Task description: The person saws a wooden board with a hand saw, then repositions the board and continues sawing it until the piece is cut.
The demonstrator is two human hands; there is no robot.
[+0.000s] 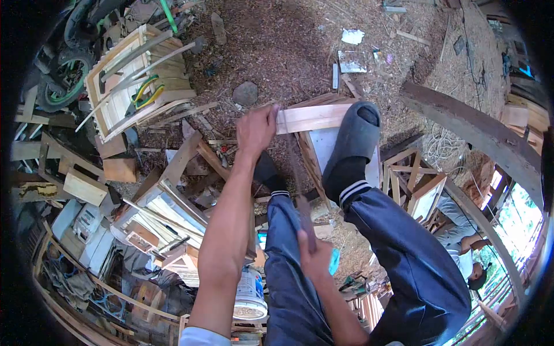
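A pale wooden board (pixel 311 117) lies across a support, its left end under my left hand (pixel 256 130), whose fingers are wrapped round it. My right foot, in a dark slipper (pixel 356 135), presses on the board's right end. Lower down, my right hand (pixel 315 258) is closed round the handle of a handsaw (pixel 304 210). The saw's blade is blurred and runs up to the board's near edge, close to my left hand. Below the board is a box-like support (pixel 316 164) with a white panel.
On the left stands a wooden frame box (pixel 170 86) with yellow-green pliers (pixel 149 92) on it. A stone (pixel 246 93) and wood scraps lie on the shavings-covered ground. A beam (pixel 461 124) crosses the right side. A white bucket (pixel 250 294) is near my left leg. Another person (pixel 461 248) sits at right.
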